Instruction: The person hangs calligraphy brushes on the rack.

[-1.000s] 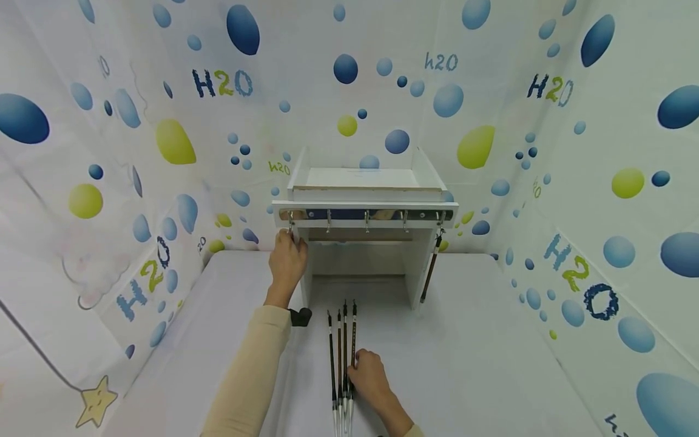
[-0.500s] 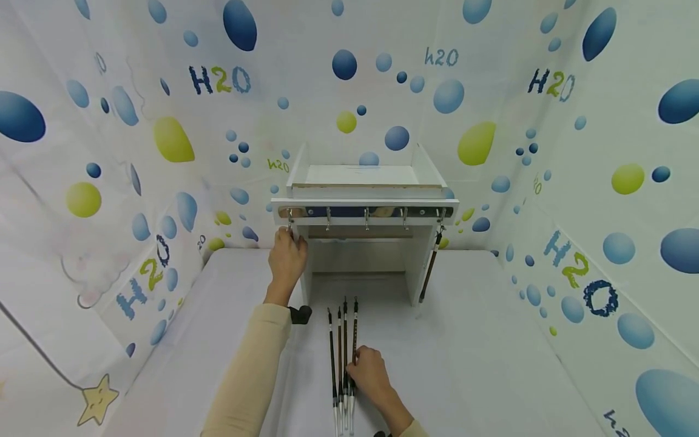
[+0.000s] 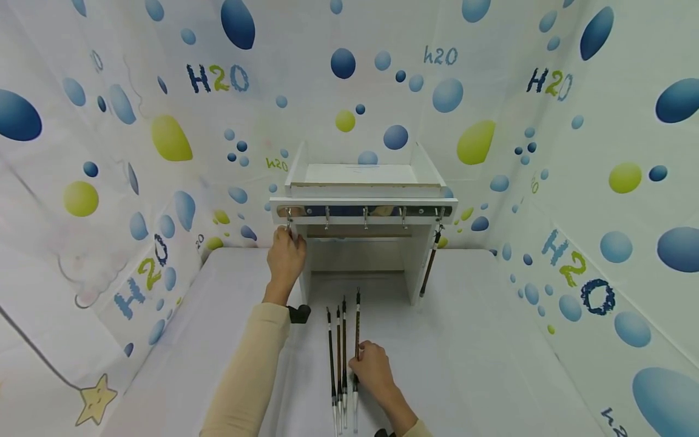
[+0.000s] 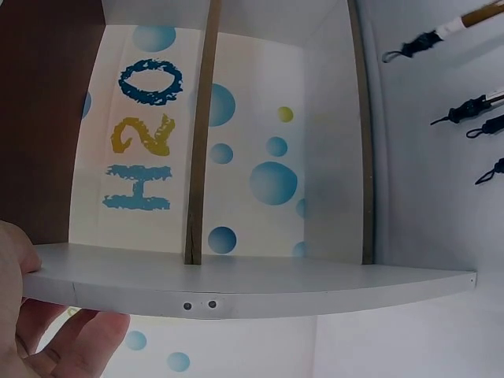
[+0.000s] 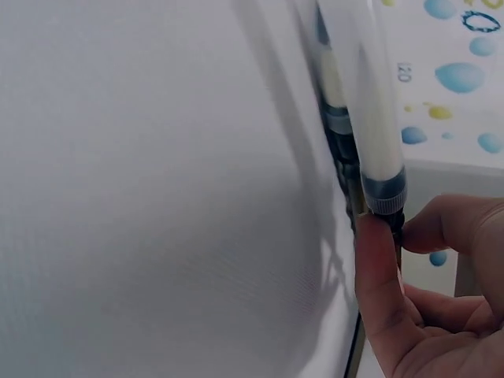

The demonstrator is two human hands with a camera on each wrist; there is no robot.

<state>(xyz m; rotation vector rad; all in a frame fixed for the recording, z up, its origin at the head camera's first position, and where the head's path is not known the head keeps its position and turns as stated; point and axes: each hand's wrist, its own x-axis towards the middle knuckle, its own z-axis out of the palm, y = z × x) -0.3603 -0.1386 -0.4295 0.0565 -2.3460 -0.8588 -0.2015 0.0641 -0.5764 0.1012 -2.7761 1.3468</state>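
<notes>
Brown-handled brush (image 3: pixel 357 328) has slid forward in right hand (image 3: pixel 370 374).

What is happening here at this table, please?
A person's left hand holds the left edge of a small white wooden rack with metal hooks. The right hand pinches one dark-handled calligraphy brush from a row of four lying on the white table. Another brown-handled brush hangs from the rightmost hook.

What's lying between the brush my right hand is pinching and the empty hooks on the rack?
Nothing visible. The right hand pinches the brush; bare table lies between it and the hooks.
</notes>
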